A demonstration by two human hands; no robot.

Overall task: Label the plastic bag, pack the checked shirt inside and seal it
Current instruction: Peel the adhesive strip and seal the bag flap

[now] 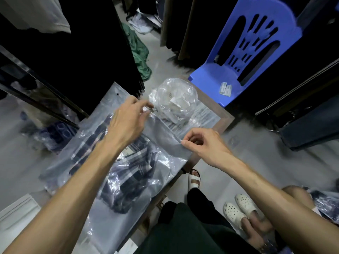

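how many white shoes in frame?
3: one sandal beside the table edge, two clogs side by side lower right. The sandal's pair may be hidden.

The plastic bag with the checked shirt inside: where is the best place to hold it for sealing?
Pinch the plastic bag by its open strip edge at both ends, from above, as the left hand and right hand do; the flat strip beyond the checked shirt offers a clean grip.
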